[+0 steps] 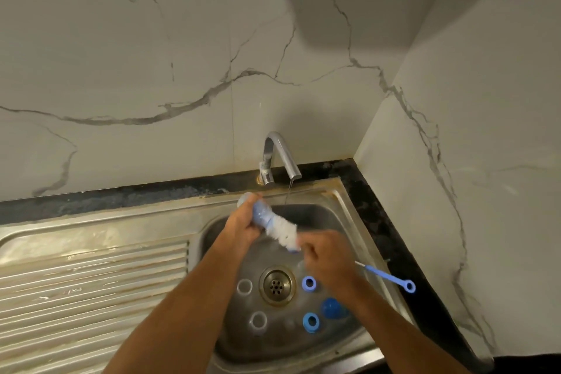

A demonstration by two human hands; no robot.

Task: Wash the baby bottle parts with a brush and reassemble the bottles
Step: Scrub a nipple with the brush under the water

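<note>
My left hand (241,226) grips a pale blue baby bottle (256,211) over the sink, its mouth tilted down to the right. My right hand (326,252) holds the bottle brush, whose white bristle head (283,232) sticks partly out of the bottle's mouth. On the sink floor lie two clear rings (244,286) (258,321), two blue collars (309,283) (311,322) and a dark blue cap (331,308). A thin blue nipple brush (387,277) lies across the sink's right rim.
A chrome tap (280,158) at the back runs a thin stream of water into the steel sink (343,215). The drain (277,284) sits mid-basin. A ribbed draining board (91,282) lies left. Marble walls close the back and right.
</note>
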